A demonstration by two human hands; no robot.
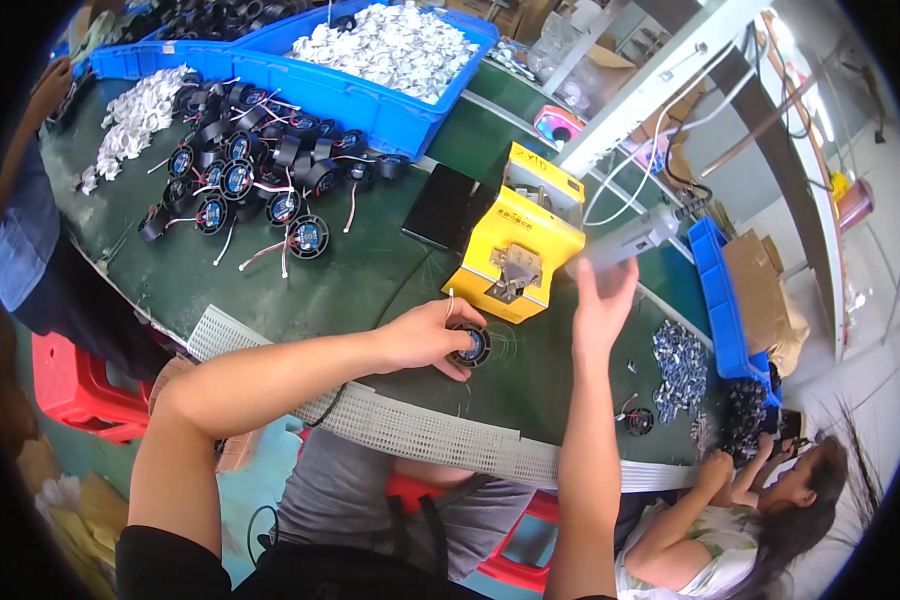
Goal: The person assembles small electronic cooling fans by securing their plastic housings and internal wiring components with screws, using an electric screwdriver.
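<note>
My left hand (432, 338) is closed around a small round black motor (473, 345) with a blue face, low over the green table. A thin white lead sticks up by its fingers. My right hand (606, 312) is raised with thumb and fingers apart, just below a grey cylindrical tool (632, 238) that hangs at a slant; I cannot tell whether they touch. Between and beyond my hands stands a yellow machine (515, 232) with a metal fixture on its front. A black box (440, 207) adjoins its left side.
Many similar motors with wires (238, 178) lie piled at left, beside white parts (135, 118). A blue bin (410, 118) holds more white pieces. Small metal parts (678, 368) and a loose motor (638, 421) lie at right. Another person (710, 530) works there; a red stool (80, 385) stands left.
</note>
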